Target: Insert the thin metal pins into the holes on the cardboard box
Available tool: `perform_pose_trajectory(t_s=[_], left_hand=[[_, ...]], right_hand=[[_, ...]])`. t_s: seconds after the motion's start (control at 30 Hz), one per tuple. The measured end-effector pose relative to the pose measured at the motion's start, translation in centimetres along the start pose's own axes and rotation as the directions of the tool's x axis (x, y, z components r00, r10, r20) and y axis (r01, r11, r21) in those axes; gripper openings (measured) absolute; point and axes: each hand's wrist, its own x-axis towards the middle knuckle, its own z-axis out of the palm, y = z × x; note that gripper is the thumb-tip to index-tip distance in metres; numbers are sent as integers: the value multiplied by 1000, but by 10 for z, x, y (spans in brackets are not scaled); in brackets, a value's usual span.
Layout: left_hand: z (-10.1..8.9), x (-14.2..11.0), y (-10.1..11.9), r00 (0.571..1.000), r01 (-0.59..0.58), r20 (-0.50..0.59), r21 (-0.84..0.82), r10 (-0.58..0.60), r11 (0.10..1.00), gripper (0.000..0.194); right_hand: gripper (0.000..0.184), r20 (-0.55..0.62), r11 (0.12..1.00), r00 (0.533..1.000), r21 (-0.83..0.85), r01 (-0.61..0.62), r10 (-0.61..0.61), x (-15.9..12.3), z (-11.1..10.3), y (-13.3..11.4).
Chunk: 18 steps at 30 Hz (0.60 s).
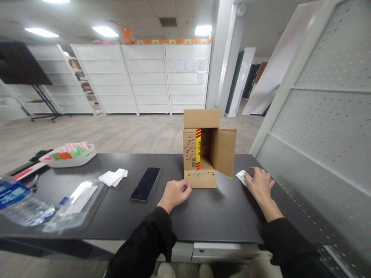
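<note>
A cardboard box [226, 148] stands on the dark table with its open side facing me and its flaps spread. Small dark and silvery spots dot its left flap and form a row along its lower flap [201, 180]. My left hand [176, 192] is closed, fingers curled in, at the left edge of the lower flap; whatever it may hold is hidden. To the right of the box lies a crumpled white tissue [241, 177]. Over that tissue is my right hand [259, 183], its fingers apart and its thumb close to or touching the tissue's edge.
A phone [145, 184] lies left of my left hand, near another white tissue [113, 177]. Farther left are a clear plastic case [82, 204], a water bottle [26, 204] and a white basket [69, 160] with colourful cloth. A perforated panel [315, 143] borders the table's right side.
</note>
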Motion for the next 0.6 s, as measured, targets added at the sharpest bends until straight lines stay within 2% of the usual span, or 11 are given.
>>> perform_pose_trajectory(t_s=[0.07, 0.13, 0.2, 0.27, 0.37, 0.43, 0.5, 0.6], left_hand=[[0, 0, 0, 1000, -1, -1, -3, 1, 1000, 35], [-1, -1, 0, 1000, -2, -4, -4, 2, 1000, 35], [-1, -1, 0, 1000, -5, -5, -1, 5, 1000, 34], [-2, -1, 0, 1000, -6, -5, 4, 6, 1000, 34], [-3, -2, 1, 1000, -1, -5, 11, 1, 1000, 33], [-3, -2, 1, 1000, 3, -8, 16, -3, 1000, 33], [-3, -2, 1, 1000, 3, -8, 23, -3, 1000, 32], [-2, -2, 1, 1000, 0, -1, 33, 0, 999, 31]], right_hand=[[28, -196, 993, 980, 105, 59, -37, -2, -8, -12], [19, -423, 948, 902, 244, 206, -87, -7, -19, -30], [9, -586, 851, 799, 344, 396, -135, -15, -29, -53], [10, -642, 712, 738, 417, 565, -209, -26, -37, -79], [11, -582, 520, 710, 496, 696, -396, -43, -37, -118], [8, -491, 451, 682, 514, 729, -542, -52, -30, -139], [8, -382, 446, 648, 495, 745, -658, -58, -19, -156], [9, -179, 521, 634, 429, 738, -752, -61, -1, -170]])
